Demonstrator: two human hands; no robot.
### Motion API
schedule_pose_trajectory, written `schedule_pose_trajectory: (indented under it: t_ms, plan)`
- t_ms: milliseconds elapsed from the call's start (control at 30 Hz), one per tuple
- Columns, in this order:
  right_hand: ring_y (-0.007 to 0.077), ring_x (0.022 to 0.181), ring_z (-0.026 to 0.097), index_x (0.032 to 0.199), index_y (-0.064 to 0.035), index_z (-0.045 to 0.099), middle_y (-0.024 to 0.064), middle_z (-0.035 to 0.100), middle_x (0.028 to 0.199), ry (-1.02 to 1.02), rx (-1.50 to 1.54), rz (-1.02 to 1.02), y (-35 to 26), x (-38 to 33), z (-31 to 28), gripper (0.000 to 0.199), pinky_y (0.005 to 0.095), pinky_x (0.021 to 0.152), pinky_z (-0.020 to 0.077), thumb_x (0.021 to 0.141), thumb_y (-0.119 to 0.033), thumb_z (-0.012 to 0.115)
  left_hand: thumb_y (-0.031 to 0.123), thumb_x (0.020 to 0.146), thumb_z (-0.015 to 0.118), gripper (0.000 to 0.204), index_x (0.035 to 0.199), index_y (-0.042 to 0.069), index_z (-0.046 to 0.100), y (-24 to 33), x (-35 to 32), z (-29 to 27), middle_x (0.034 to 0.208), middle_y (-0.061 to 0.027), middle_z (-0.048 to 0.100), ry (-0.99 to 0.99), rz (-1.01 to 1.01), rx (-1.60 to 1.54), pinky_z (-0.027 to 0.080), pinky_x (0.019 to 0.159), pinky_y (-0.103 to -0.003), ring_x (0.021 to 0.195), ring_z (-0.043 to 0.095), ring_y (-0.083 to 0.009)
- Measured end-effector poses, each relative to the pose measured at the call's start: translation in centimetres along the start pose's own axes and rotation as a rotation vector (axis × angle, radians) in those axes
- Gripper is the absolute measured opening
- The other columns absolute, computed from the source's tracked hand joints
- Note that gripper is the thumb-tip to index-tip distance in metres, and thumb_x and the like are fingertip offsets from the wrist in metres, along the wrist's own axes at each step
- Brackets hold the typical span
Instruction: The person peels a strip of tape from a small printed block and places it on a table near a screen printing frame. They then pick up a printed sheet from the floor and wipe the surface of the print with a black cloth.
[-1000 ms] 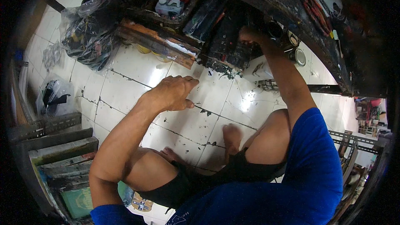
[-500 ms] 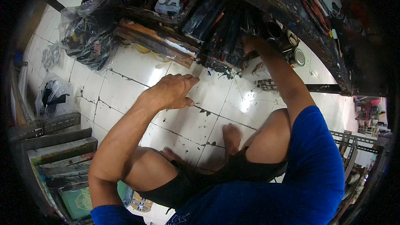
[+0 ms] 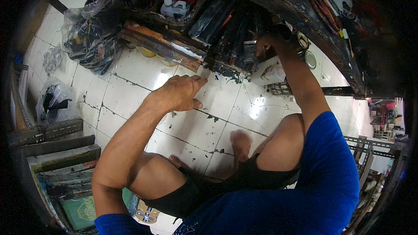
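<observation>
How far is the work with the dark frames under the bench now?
Done: nothing looks pulled out. In hand: the right hand reaches among the stacked dark frames on the low shelf, while the left hand hangs free above the white floor tiles. Left: the whole stack.

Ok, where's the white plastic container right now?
In the head view, the white plastic container sits on the tiled floor at upper right, just below the right hand and beside the dark frames.
</observation>
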State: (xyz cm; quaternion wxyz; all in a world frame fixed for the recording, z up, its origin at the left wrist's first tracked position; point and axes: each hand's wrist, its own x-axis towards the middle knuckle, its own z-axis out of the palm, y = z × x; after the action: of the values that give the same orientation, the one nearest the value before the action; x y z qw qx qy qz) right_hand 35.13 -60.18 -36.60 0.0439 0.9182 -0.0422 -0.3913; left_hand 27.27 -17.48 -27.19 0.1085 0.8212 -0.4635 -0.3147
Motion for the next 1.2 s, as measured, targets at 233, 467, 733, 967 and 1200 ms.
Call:
schedule_pose_trajectory:
  t_ms: [233,467,733,967,1200]
  plan:
    - [0.0251,0.108,0.063,0.136,-0.0058,0.059,0.0117,0.068,0.119,0.039,0.395,-0.214,-4.2,-4.1,-7.5,0.080,0.0377,0.093,0.0512,0.066,-0.031,0.089,0.031,0.084,0.076,0.067,0.138,0.002,0.051,-0.3,0.2,-0.2,0.114,-0.0195,0.070,0.414,-0.055,-0.005,0.050,0.094,-0.048,0.108,0.066,-0.0396]
    - [0.0202,0.108,0.062,0.135,-0.0044,0.059,0.0100,0.068,0.122,0.113,0.707,-0.676,-12.6,-6.5,-10.3,0.076,0.0343,0.097,0.0487,0.065,-0.017,0.087,0.041,0.090,0.070,0.075,0.141,-0.008,0.043,-1.2,2.0,-1.0,0.115,-0.0276,0.067,0.889,-0.146,-0.614,0.053,0.087,-0.045,0.106,0.067,-0.0353]
    - [0.0132,0.086,0.062,0.115,0.0043,0.063,0.0060,0.068,0.094,0.396,0.854,-1.061,-20.9,-11.7,-10.5,0.044,0.0305,0.074,0.0518,0.080,-0.015,0.082,0.020,0.101,0.060,0.037,0.128,-0.003,0.050,-2.6,0.0,-2.7,0.115,-0.0132,0.065,1.145,0.024,-1.156,0.051,0.087,-0.031,0.102,0.061,-0.0154]
    - [0.0140,0.083,0.065,0.117,0.0023,0.069,0.0097,0.069,0.095,0.291,1.228,-1.119,-21.4,-11.8,-11.7,0.031,0.0297,0.063,0.0601,0.091,-0.015,0.072,0.019,0.102,0.058,0.036,0.130,-0.003,0.052,-4.0,-0.7,-2.6,0.115,-0.0086,0.065,1.315,0.055,-1.192,0.046,0.094,-0.028,0.106,0.057,-0.0123]
    - [0.0123,0.083,0.065,0.109,-0.0006,0.073,0.0063,0.071,0.093,0.433,1.062,-1.054,-22.0,-12.3,-11.8,0.029,0.0283,0.066,0.0552,0.086,-0.017,0.079,0.017,0.099,0.064,0.034,0.125,-0.004,0.060,-4.3,-2.0,-3.2,0.113,-0.0078,0.067,1.369,0.101,-1.036,0.047,0.093,-0.027,0.102,0.060,-0.0129]
